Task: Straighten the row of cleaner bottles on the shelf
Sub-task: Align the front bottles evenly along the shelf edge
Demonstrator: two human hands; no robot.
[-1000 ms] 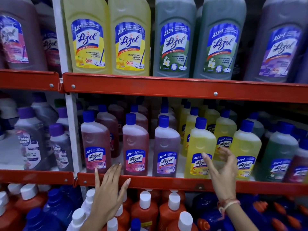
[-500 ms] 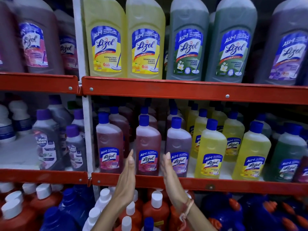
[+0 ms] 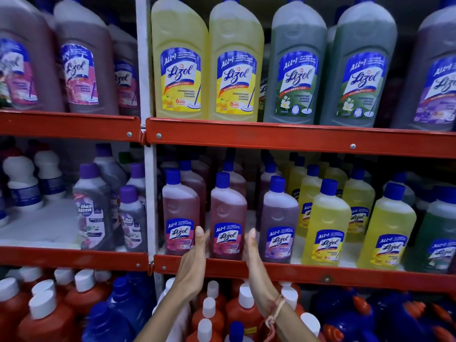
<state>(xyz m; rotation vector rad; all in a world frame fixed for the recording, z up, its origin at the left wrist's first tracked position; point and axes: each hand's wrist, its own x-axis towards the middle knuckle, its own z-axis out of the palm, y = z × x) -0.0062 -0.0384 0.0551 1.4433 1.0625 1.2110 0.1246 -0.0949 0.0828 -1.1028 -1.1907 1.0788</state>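
A front row of small cleaner bottles stands on the middle orange shelf [image 3: 296, 272]: a pink one [image 3: 181, 213], a second pink one [image 3: 228, 213], a purple one [image 3: 280, 218], then yellow ones [image 3: 327, 225]. My left hand [image 3: 195, 260] and my right hand [image 3: 254, 262] are held flat and upright, palms facing each other, on either side of the second pink bottle's lower half. Their fingertips reach the height of its label. I cannot tell whether the palms press on it.
Large bottles [image 3: 180, 60] fill the upper shelf. Orange bottles with white caps [image 3: 209, 314] and blue bottles [image 3: 123, 304] crowd the shelf below my wrists. A white upright post [image 3: 150, 193] divides the bays; grey-purple bottles [image 3: 92, 211] stand left of it.
Both hands rose from the shelf edge and came together: the right one left the yellow bottles and moved left, and they now flank the second pink bottle. The view shifted left.
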